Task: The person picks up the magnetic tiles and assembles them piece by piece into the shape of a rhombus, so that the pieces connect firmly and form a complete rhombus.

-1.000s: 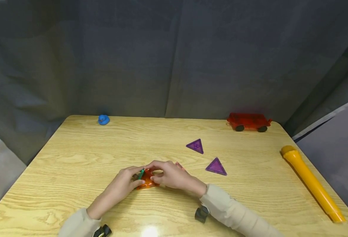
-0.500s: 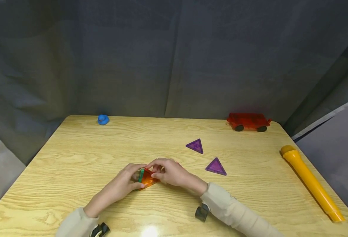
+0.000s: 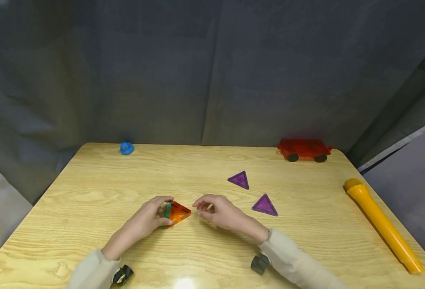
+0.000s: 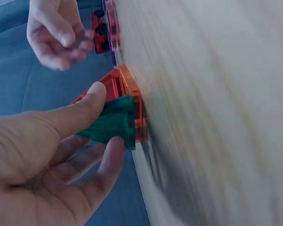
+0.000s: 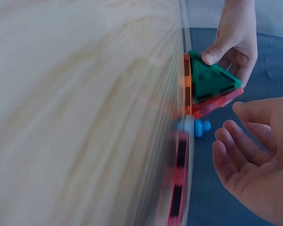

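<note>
My left hand [image 3: 142,220] pinches the sides of a small build of joined triangular magnetic tiles on the table. Its green tile [image 4: 111,122] leans upright at the palm side, an orange tile [image 5: 187,84] lies flat on the tabletop, and a red tile [image 5: 219,104] slopes beside the green one. Just right of the build's pointed corner, my right hand [image 3: 223,212] hovers with loosely bent fingers and nothing between them. A pink-red tile [image 5: 178,181] lies on the table by the right hand; in the head view that hand hides it.
Two purple triangular tiles [image 3: 264,205] lie right of the hands. Along the far edge sit a blue toy duck [image 3: 127,148] and a red wheeled toy wagon [image 3: 304,150]. A long yellow-orange microphone-shaped tube [image 3: 382,224] lies along the right edge. Dark curtains hang behind.
My right hand has let go of the build and moved right, away from it. The left hand still holds the build, which has shifted slightly left, its orange corner now showing.
</note>
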`<state>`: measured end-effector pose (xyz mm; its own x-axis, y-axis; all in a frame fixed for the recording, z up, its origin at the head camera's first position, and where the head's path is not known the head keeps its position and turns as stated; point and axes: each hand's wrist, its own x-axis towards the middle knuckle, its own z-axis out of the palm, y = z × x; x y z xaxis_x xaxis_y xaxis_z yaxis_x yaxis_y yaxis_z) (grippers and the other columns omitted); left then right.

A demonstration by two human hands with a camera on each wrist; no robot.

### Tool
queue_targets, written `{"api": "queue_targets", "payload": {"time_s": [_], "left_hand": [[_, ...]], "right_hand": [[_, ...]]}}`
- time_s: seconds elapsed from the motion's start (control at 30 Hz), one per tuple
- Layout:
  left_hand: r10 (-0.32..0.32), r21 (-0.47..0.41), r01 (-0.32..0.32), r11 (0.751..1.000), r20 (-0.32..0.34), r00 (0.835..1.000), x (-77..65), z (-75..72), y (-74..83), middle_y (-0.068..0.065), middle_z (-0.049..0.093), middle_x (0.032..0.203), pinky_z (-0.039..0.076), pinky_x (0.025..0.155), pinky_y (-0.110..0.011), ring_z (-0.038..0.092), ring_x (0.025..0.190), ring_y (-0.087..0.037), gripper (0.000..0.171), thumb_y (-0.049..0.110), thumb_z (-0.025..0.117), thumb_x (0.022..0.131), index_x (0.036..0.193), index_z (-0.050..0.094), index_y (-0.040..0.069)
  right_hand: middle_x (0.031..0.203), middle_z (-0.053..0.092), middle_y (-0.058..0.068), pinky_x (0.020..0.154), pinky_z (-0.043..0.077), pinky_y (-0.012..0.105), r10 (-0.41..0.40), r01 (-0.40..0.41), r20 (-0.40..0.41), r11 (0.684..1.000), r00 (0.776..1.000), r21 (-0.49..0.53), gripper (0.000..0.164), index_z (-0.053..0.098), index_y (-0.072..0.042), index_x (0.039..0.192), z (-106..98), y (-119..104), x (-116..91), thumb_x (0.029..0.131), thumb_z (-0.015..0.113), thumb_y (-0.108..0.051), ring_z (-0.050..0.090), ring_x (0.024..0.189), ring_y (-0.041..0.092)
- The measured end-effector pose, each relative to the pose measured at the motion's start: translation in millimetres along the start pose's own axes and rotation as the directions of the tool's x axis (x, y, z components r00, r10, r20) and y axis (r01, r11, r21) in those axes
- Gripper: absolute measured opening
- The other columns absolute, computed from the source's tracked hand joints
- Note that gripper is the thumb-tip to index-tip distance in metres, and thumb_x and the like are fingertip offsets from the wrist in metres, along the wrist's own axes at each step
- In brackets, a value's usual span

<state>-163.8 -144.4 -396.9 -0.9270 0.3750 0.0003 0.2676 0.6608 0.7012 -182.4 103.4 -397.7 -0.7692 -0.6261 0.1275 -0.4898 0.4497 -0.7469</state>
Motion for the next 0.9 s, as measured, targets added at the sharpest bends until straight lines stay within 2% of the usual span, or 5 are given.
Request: {"api": "queue_targets", "payload": {"time_s": [0.2,0.33,0.47,0.67,0.9], "left_hand": [[-0.022,0.041,0.022,0.999,-0.004,1.0,7.2,-5.6,-5.8,-0.02,0.053,0.131,0.05,0.087,-0.046,0.058,0.105,-0.032,0.06,0.01,0.074,0.082,0.135,0.048,0.0],[-0.023,0.056,0.023,0.998,-0.007,1.0,12.0,-10.1,-10.2,-0.02,0.054,0.129,0.05,0.085,-0.046,0.057,0.104,-0.032,0.06,0.011,0.074,0.082,0.135,0.048,0.001],[-0.039,0.054,0.04,0.998,-0.014,0.999,13.8,-14.4,-14.2,-0.021,0.053,0.13,0.05,0.085,-0.045,0.057,0.104,-0.032,0.06,0.011,0.074,0.082,0.136,0.048,0.001],[-0.059,0.052,0.059,0.997,-0.016,0.998,15.5,-21.3,-19.0,-0.023,0.052,0.13,0.05,0.084,-0.045,0.056,0.105,-0.033,0.061,0.01,0.073,0.083,0.137,0.046,0.0],[-0.078,0.041,0.079,0.996,-0.009,0.997,18.8,-27.1,-24.6,-0.023,0.054,0.126,0.05,0.084,-0.045,0.054,0.107,-0.034,0.061,0.01,0.071,0.085,0.139,0.044,0.001]], "right_hand": [[0.098,0.066,0.008,0.072,0.051,0.024,0.041,-0.042,-0.032,0.999,0.999,-0.035,0.02,0.065,-0.001,0.11,-10,7,-15,0.092,0.062,-0.007,0.062,0.085,0.015],[0.106,0.066,0.01,0.08,0.052,0.035,0.059,-0.063,-0.049,0.995,0.997,-0.079,0.023,0.065,-0.002,0.112,-18,10,-26,0.09,0.065,-0.008,0.063,0.094,0.022],[0.112,0.066,0.008,0.09,0.048,0.046,0.067,-0.074,-0.058,0.989,0.996,-0.128,0.024,0.066,-0.004,0.112,-25,16,-36,0.088,0.067,-0.009,0.06,0.107,0.028],[0.114,0.065,0.007,0.096,0.045,0.048,0.106,-0.109,-0.027,0.982,0.994,-0.152,0.028,0.064,-0.005,0.114,-33,22,-51,0.087,0.069,-0.011,0.058,0.112,0.029],[0.122,0.061,0.011,0.099,0.042,0.048,0.144,-0.139,0.049,0.984,0.988,-0.107,0.041,0.055,-0.003,0.125,-38,27,-61,0.088,0.069,-0.013,0.054,0.118,0.032]]}}
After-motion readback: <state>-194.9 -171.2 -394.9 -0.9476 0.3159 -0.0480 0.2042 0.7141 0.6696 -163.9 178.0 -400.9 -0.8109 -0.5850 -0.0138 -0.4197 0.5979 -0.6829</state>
